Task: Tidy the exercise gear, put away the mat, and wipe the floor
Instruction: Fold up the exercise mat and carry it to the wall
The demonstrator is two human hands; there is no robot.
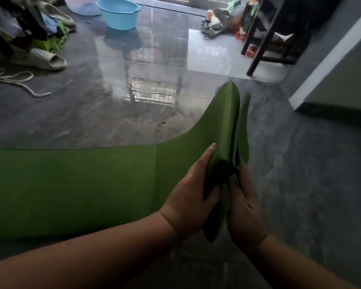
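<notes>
Both hands folding green yoga mat (71, 184) end, floor.
L hand (190, 197) & R hand (245, 207) fingers clamped on raised fold; unfolded length lies to L.

Mat (71, 184): left end cut off by frame edge. Clothes pile (19, 24): cropped at left, blurred. Clear basin (79, 5): top cropped.

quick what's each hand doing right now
Left hand: grips the folded end of the mat.
Right hand: grips the same folded end.
</notes>
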